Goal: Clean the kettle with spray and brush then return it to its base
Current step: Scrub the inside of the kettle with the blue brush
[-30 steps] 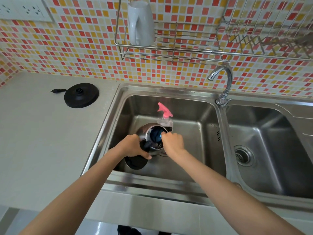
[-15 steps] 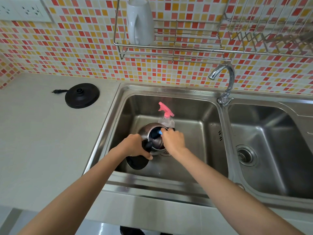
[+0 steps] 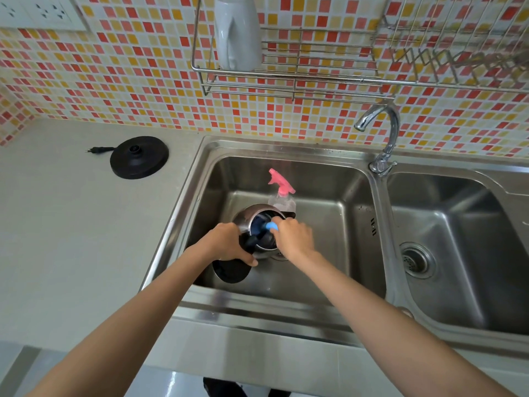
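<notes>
Right hand gripping brush has shifted at kettle mouth; left hand still grips its handle. Kettle sits in the sink left basin; base near the countertop back edge, under the tiled wall.

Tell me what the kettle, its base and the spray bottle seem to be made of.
Kettle: probably stainless steel, shiny with reflections. Base: likely black plastic, matte. Spray bottle: clear plastic body, pink plastic trigger, it seems.
</notes>
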